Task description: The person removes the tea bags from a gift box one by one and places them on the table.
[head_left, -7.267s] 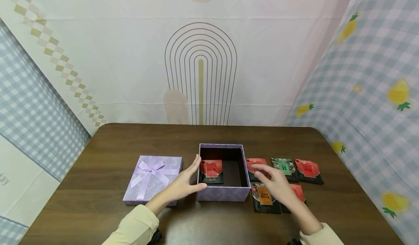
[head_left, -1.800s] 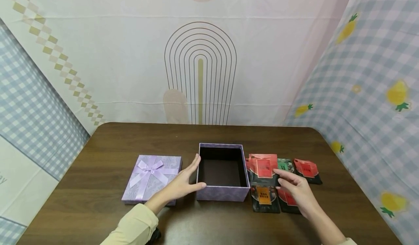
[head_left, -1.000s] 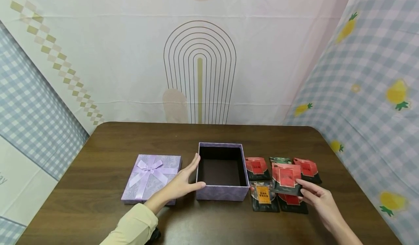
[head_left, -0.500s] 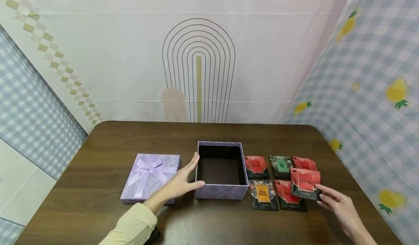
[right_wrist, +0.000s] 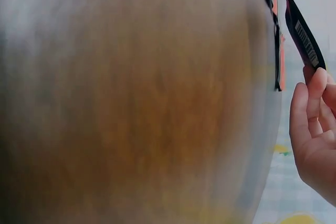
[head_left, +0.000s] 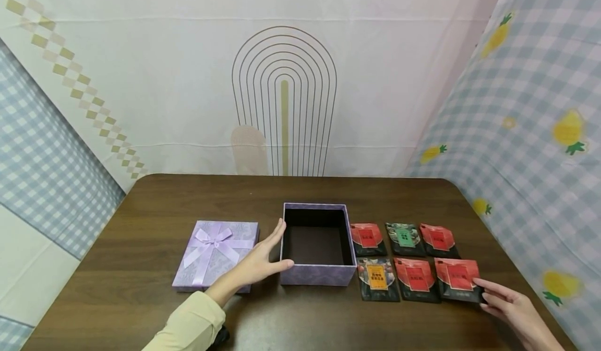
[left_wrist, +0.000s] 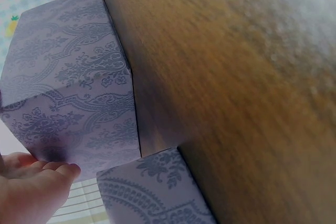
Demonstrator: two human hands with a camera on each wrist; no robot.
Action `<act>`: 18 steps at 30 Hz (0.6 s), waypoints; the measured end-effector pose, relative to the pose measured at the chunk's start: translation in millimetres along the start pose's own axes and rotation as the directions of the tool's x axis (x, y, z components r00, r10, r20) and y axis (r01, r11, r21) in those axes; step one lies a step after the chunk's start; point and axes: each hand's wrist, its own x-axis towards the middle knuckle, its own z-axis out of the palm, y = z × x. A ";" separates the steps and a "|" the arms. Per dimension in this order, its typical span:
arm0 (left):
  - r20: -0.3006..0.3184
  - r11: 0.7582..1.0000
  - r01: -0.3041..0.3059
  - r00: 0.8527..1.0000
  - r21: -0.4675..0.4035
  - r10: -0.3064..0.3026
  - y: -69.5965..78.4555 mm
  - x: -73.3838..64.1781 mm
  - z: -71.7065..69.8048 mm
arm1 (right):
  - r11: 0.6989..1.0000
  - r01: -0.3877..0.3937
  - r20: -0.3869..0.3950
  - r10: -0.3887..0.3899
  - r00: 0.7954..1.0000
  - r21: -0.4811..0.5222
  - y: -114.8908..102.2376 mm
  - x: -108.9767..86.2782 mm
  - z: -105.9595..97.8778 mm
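My right hand [head_left: 514,306] pinches a red-and-black sachet [head_left: 453,275] by its right edge, at the right end of the front row. In the right wrist view that sachet [right_wrist: 304,35] tilts above the table surface, a barcode on its underside. At the table's middle stands a purple patterned box [head_left: 319,275], lidless, its dark floor showing. My left hand [head_left: 258,262] lies against the box's left side, fingers straight and thumb at the near corner. The left wrist view has those fingers [left_wrist: 58,169] along the box wall [left_wrist: 68,66].
Left of the box lies its purple lid [head_left: 194,275] with a ribbon bow. To the box's right, flat on the brown table [head_left: 300,319], are several sachets, among them a green-labelled one [head_left: 405,239] and an orange-labelled one [head_left: 377,279]. Patterned cloths hang behind and beside.
The sachet that lay in the box has come out, pinched in my right hand. It has travelled right, over the other sachets, to the front row's right end. My left hand stays put.
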 end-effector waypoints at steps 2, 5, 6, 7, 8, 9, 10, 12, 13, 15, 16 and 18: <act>0.002 1.000 0.000 1.000 -0.003 0.000 0.2 0.0 0.1 | 1.000 -0.007 0.000 0.007 1.000 -0.022 1.0 0.9 -3.3; 0.004 1.000 0.003 1.000 -0.007 -0.003 0.8 -0.3 -0.1 | 0.997 -0.018 -0.002 0.018 1.000 -0.077 1.0 3.3 -6.2; 0.005 1.000 0.005 1.000 -0.007 -0.005 1.1 -0.5 -0.2 | 0.994 -0.022 -0.009 0.021 1.000 -0.104 0.7 4.4 -6.4; 0.006 1.000 0.006 1.000 -0.006 -0.006 1.4 -0.5 -0.3 | 0.990 -0.022 -0.015 0.020 1.000 -0.136 0.5 5.5 -6.5; 0.008 1.000 0.009 1.000 -0.007 -0.009 1.6 -0.7 -0.4 | 0.985 -0.025 -0.024 0.022 0.999 -0.168 0.2 6.6 -6.1; 0.008 1.000 0.010 1.000 -0.007 -0.010 1.7 -0.7 -0.5 | 0.978 -0.024 -0.031 0.018 0.999 -0.208 -0.2 7.7 -5.6; 0.008 1.000 0.011 1.000 -0.008 -0.011 1.7 -0.7 -0.5 | 0.967 -0.023 -0.040 0.013 0.999 -0.252 -0.7 9.1 -5.1; 0.008 1.000 0.011 1.000 -0.008 -0.011 1.8 -0.7 -0.4 | 0.945 -0.017 -0.053 -0.001 0.999 -0.327 -1.0 10.9 -3.6; 0.008 1.000 0.010 1.000 -0.009 -0.010 1.6 -0.5 -0.4 | 0.935 -0.011 -0.058 -0.010 0.998 -0.356 -1.1 11.7 -2.9; 0.008 1.000 0.009 1.000 -0.011 -0.009 1.4 -0.2 -0.2 | 0.914 -0.001 -0.069 -0.029 0.997 -0.406 -1.6 13.0 -2.1; 0.007 1.000 0.008 1.000 -0.011 -0.008 1.1 -0.1 0.0 | 0.907 0.003 -0.073 -0.037 0.997 -0.422 -1.8 13.4 -1.7; 0.006 1.000 0.009 1.000 -0.011 -0.009 1.0 -0.3 0.2 | 0.897 0.014 -0.077 -0.053 0.996 -0.442 -1.9 13.5 -0.9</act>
